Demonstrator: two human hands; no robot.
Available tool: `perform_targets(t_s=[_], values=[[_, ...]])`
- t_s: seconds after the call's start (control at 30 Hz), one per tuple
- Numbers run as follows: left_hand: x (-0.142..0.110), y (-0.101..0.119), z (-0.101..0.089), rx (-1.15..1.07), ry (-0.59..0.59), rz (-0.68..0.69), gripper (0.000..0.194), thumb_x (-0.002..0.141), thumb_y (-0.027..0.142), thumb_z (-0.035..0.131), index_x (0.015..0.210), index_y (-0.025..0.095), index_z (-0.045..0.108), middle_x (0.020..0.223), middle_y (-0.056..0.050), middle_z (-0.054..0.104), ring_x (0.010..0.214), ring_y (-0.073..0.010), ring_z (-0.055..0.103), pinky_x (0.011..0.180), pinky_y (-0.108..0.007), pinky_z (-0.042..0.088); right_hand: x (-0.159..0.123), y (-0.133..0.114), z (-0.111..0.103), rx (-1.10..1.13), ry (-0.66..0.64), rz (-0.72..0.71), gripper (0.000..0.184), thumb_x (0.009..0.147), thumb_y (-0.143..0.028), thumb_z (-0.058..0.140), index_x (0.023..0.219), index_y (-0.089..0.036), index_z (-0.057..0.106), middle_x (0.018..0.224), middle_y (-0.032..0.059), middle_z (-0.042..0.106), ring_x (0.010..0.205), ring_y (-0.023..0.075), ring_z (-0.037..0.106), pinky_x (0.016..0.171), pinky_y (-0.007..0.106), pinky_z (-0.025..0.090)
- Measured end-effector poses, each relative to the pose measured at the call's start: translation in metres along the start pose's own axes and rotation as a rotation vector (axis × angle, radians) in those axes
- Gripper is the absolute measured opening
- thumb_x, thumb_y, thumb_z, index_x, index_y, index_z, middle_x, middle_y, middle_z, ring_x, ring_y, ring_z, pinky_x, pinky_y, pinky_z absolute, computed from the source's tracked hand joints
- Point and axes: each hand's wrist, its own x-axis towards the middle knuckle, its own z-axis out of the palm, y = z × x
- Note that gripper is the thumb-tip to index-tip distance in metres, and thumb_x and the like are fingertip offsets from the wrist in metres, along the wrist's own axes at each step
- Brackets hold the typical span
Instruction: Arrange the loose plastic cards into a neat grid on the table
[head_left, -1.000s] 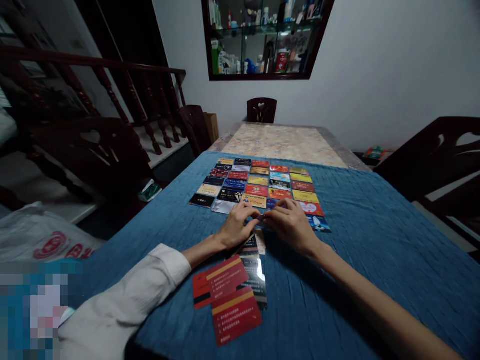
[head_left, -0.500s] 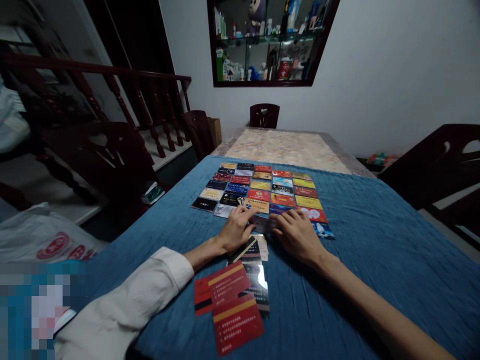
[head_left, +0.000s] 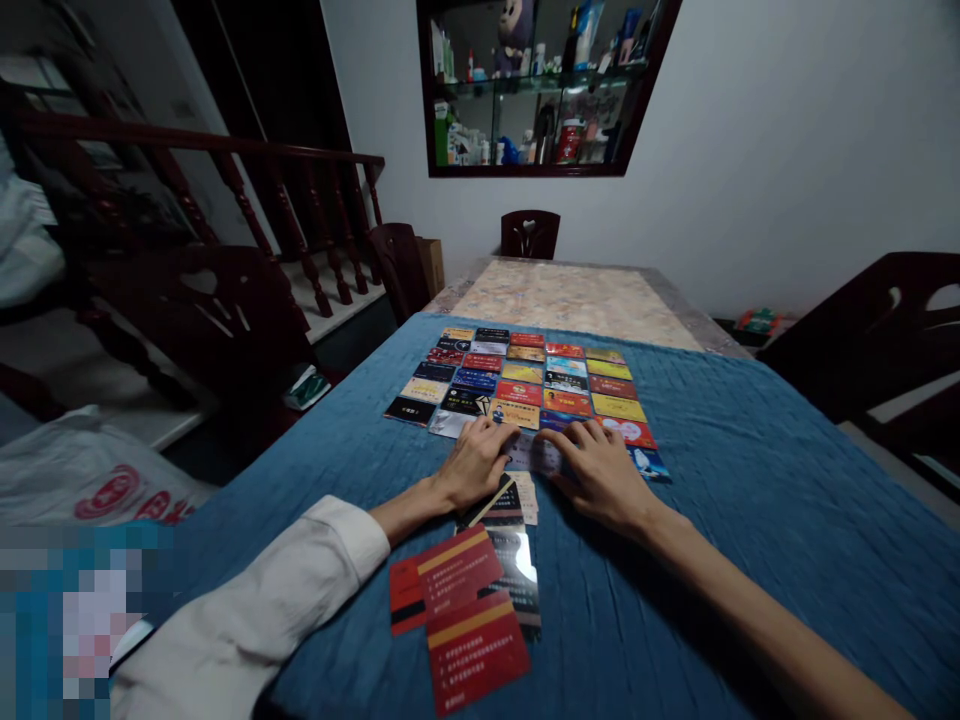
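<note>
A grey plastic card [head_left: 534, 456] lies at the near edge of a grid of cards, flat on the blue cloth. My left hand [head_left: 474, 466] has its thumb and index finger at the card's left end. At the right end, my right hand [head_left: 600, 468] touches the same card with its fingers curled. Beyond my fingers spread several rows of colourful cards, such as a red one [head_left: 517, 393] and a black one [head_left: 410, 411]. Nearer me are loose, overlapping cards: a red card [head_left: 480, 650] with an orange stripe and a black card [head_left: 496, 505] among them.
A blue cloth [head_left: 660, 590] covers the near part of the table; its patterned far top [head_left: 562, 290] is bare of cloth. Dark wooden chairs, one at the right [head_left: 877, 320], stand around. A white plastic bag [head_left: 90, 470] sits at the left, near a wooden railing [head_left: 225, 145].
The grey card shows more between my hands as my right fingers shift slightly. Both hands stay at its ends, and the other cards keep their places.
</note>
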Motion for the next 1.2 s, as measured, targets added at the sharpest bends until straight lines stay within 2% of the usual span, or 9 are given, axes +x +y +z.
perform_targets(t_s=[0.2, 0.4, 0.63, 0.83, 0.93, 1.2], values=[[0.002, 0.000, -0.001, -0.017, 0.053, 0.011, 0.038, 0.084, 0.007, 0.055, 0.121, 0.014, 0.057, 0.108, -0.011, 0.065, 0.103, -0.0261, 0.051, 0.093, -0.042, 0.044, 0.000, 0.004, 0.000, 0.011, 0.037, -0.010, 0.057, 0.079, -0.027, 0.065, 0.135, -0.025, 0.053, 0.116, 0.0134, 0.061, 0.106, 0.0308, 0.048, 0.085, 0.041, 0.035], [0.003, 0.002, -0.006, -0.062, 0.092, 0.053, 0.045, 0.083, 0.008, 0.054, 0.127, 0.015, 0.054, 0.114, -0.011, 0.065, 0.105, -0.0258, 0.050, 0.095, -0.042, 0.044, 0.000, 0.010, -0.003, -0.037, 0.140, -0.072, 0.051, 0.085, -0.029, 0.062, 0.136, -0.025, 0.053, 0.112, 0.0125, 0.062, 0.104, 0.0297, 0.048, 0.085, 0.041, 0.035], [0.004, 0.001, -0.016, -0.004, -0.016, 0.047, 0.058, 0.081, 0.016, 0.062, 0.137, 0.015, 0.047, 0.118, -0.012, 0.063, 0.111, -0.0289, 0.048, 0.096, -0.046, 0.042, 0.001, 0.014, -0.008, -0.040, 0.172, -0.087, 0.045, 0.088, -0.031, 0.056, 0.132, -0.019, 0.054, 0.115, 0.0135, 0.064, 0.104, 0.0294, 0.047, 0.085, 0.041, 0.035], [0.009, 0.001, -0.026, 0.058, -0.072, 0.045, 0.051, 0.084, 0.018, 0.060, 0.134, 0.012, 0.049, 0.115, -0.014, 0.062, 0.110, -0.0297, 0.047, 0.094, -0.046, 0.043, 0.003, 0.016, -0.010, -0.027, 0.137, -0.087, 0.043, 0.090, -0.035, 0.053, 0.128, -0.015, 0.056, 0.115, 0.0152, 0.064, 0.104, 0.0298, 0.047, 0.088, 0.043, 0.035], [0.012, -0.002, -0.030, 0.098, -0.093, 0.068, 0.049, 0.085, 0.022, 0.062, 0.132, 0.014, 0.050, 0.119, -0.014, 0.060, 0.110, -0.0296, 0.047, 0.094, -0.046, 0.043, 0.006, 0.018, -0.011, -0.004, 0.096, -0.086, 0.043, 0.090, -0.036, 0.051, 0.129, -0.017, 0.056, 0.117, 0.0152, 0.063, 0.106, 0.0304, 0.047, 0.089, 0.044, 0.035], [0.022, -0.014, -0.045, 0.123, -0.115, 0.086, 0.051, 0.080, 0.024, 0.069, 0.128, 0.016, 0.053, 0.125, -0.014, 0.055, 0.115, -0.0298, 0.047, 0.099, -0.045, 0.042, 0.027, 0.024, -0.011, 0.000, 0.043, -0.132, 0.045, 0.090, -0.036, 0.054, 0.129, -0.016, 0.055, 0.120, 0.0149, 0.062, 0.108, 0.0299, 0.048, 0.089, 0.043, 0.035]])
